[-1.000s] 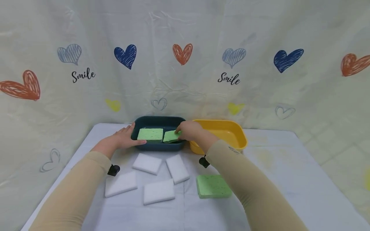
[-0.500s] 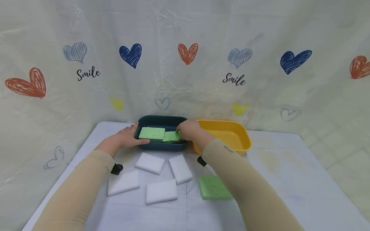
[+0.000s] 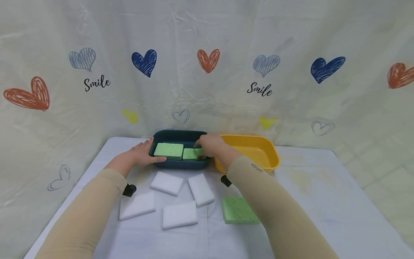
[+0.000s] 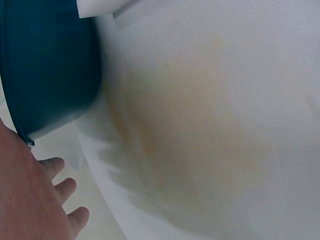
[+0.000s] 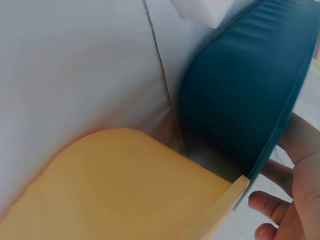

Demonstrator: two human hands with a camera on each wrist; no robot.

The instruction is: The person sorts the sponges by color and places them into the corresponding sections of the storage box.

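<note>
My left hand (image 3: 139,154) rests at the left end of a dark teal basin (image 3: 179,164), its thumb reaching across the front rim and its other fingers extended at the side. Inside the basin a green sponge (image 3: 169,150) lies on the left. Beside it lies a second green sponge (image 3: 191,154), partly hidden by my right hand (image 3: 211,145). That hand reaches over the basin's right end, thumb and index finger spread apart at the sponge. In the right wrist view, fingers (image 5: 267,205) show beyond the teal rim.
A yellow basin (image 3: 270,153) stands directly right of the teal one, under my right forearm. Several white sponges (image 3: 179,215) lie on the white-covered table (image 3: 310,208) in front. Another green sponge (image 3: 239,211) lies near the right sleeve. A heart-printed curtain (image 3: 207,28) hangs behind.
The right-hand green sponge in the teal basin has gone from tilted to lying flat, and my right index finger has lifted off it. My left hand has stayed on the basin.
</note>
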